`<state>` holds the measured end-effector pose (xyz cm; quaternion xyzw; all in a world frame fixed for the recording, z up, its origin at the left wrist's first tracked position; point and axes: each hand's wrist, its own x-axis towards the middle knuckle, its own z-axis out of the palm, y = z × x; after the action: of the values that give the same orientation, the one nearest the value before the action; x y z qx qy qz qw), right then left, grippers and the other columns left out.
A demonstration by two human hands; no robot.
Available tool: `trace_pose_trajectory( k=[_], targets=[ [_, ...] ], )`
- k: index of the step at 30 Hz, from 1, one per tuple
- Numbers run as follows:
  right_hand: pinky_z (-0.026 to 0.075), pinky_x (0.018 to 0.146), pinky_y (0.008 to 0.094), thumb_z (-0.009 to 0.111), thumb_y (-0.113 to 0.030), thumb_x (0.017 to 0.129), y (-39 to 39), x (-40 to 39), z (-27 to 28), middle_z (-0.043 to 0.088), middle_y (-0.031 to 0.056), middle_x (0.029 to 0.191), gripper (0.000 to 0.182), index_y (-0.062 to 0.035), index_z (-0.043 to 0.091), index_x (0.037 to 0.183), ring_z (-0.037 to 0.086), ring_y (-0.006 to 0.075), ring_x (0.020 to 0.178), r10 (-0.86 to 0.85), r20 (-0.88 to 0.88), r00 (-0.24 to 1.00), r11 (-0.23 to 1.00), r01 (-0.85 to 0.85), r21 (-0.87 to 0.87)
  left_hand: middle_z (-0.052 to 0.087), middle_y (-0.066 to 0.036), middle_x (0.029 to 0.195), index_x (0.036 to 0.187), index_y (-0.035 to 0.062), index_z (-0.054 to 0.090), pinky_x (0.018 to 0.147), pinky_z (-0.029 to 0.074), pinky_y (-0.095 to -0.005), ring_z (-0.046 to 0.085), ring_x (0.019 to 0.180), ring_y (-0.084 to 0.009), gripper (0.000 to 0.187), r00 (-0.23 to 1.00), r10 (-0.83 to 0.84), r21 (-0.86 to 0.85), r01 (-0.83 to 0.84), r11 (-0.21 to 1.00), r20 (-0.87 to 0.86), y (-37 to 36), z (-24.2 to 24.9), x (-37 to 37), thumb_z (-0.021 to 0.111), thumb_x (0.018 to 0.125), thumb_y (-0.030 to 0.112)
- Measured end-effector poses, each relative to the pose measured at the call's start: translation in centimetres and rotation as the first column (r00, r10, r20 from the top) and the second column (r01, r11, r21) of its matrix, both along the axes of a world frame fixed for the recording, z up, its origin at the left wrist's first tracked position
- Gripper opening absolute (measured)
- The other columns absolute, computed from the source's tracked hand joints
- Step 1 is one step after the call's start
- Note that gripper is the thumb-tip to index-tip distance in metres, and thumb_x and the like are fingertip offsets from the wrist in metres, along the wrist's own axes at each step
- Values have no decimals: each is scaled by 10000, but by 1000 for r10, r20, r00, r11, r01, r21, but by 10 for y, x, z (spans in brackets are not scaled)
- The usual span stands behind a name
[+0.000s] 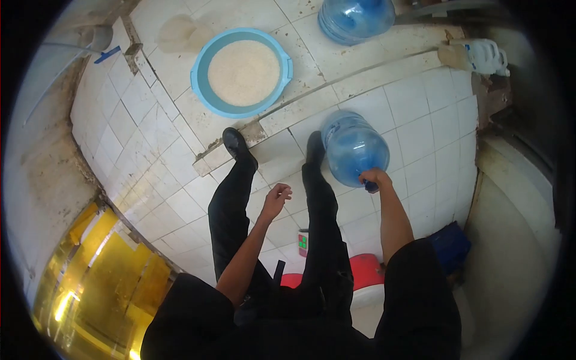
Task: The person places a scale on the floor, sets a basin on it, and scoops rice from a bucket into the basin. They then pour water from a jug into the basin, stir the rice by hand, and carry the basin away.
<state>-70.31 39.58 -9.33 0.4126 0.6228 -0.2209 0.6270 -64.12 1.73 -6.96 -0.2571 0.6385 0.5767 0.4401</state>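
Note:
My right hand (375,177) is closed around the neck of a translucent blue water jug (358,150), near its dark blue cap. The jug is on the tiled floor beside my right foot, tilted with its neck toward me. My left hand (276,202) hangs in the air above the floor between my legs. Its fingers are loosely curled and apart, with nothing seen in them. Beyond my feet, a light blue basin (201,81) holds pale grains that look like rice (243,73). Neither hand touches the basin.
A second blue water jug (355,21) stands at the far side. A low tiled ledge (354,84) crosses the floor. White plastic jugs (486,57) are at the right, a blue squeegee (108,55) at the left. A red seat (366,270) is below me, with yellow sheeting (102,288) at lower left.

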Motion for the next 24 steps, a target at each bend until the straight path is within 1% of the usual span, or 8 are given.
trace_pose_trajectory(
  k=[4, 7, 11, 14, 16, 17, 20, 24],
  targets=[
    [547, 528, 400, 680, -133, 655, -17, -26, 12, 629, 171, 777, 226, 15, 615, 812, 643, 264, 622, 82, -10, 997, 997, -82, 9, 646, -98, 953, 1058, 12, 594, 750, 520, -296, 644, 839, -164, 189, 984, -13, -15, 10, 1000, -178, 5, -13, 9, 555, 964, 171],
    [527, 502, 385, 685, -134, 667, -25, -34, 25, 618, 162, 763, 241, 17, 603, 837, 622, 259, 592, 103, 18, 995, 995, -103, -19, 646, -96, 956, 1048, 7, 592, 744, 521, -297, 644, 838, -162, 182, 997, 54, 24, -52, 998, -58, 12, -7, 3, 572, 951, 160],
    [461, 452, 320, 684, -137, 687, -47, -45, 51, 597, 123, 713, 227, -18, 574, 846, 576, 209, 531, -99, 76, 992, 990, 106, -94, 640, -69, 965, 1068, 16, 574, 804, 510, -316, 644, 874, -153, 173, 984, 101, 41, -96, 995, -148, 23, -26, 11, 568, 958, 149],
    [402, 410, 288, 685, -172, 692, -59, -56, 69, 598, 97, 672, 228, -63, 554, 844, 541, 162, 475, -90, 103, 991, 988, 102, -112, 630, -134, 1113, 1244, 24, 522, 898, 501, -359, 645, 968, -225, 390, 986, 135, 98, -125, 987, -101, 38, -26, 4, 610, 946, 260],
    [379, 397, 295, 676, -183, 702, -74, -78, 85, 599, 89, 656, 214, -78, 550, 839, 524, 148, 459, -11, 113, 993, 995, 21, -93, 534, -234, 1312, 1432, 4, 347, 1018, 431, -399, 563, 1178, -326, 733, 969, 14, -140, -49, 989, -246, 58, -13, -5, 661, 901, 400],
    [369, 395, 294, 677, -198, 703, -86, -86, 99, 598, 87, 636, 209, -83, 550, 822, 526, 142, 458, 114, 132, 985, 985, -95, -142, 249, -325, 1511, 1492, -87, 101, 1152, 242, -395, 268, 1425, -379, 1065, 987, 53, 46, -46, 998, -151, 61, -9, -13, 673, 838, 529],
    [361, 393, 292, 681, -233, 700, -122, -105, 119, 598, 83, 600, 198, -94, 549, 750, 530, 136, 448, 327, 145, 934, 939, -304, -163, 234, -358, 1499, 1497, -77, 6, 1153, 241, -387, 284, 1410, -409, 1148, 985, 73, 161, -48, 986, -154, 95, -31, -4, 673, 821, 567],
    [373, 373, 281, 694, -211, 689, -143, -128, 87, 564, 65, 584, 218, -73, 555, 786, 562, 151, 457, 365, 106, 925, 927, -352, -128, 147, -427, 1484, 1497, -15, -129, 1151, 241, -384, 263, 1394, -488, 1238, 996, 9, 52, -5, 999, -84, 86, -18, -37, 669, 793, 617]
  ],
)
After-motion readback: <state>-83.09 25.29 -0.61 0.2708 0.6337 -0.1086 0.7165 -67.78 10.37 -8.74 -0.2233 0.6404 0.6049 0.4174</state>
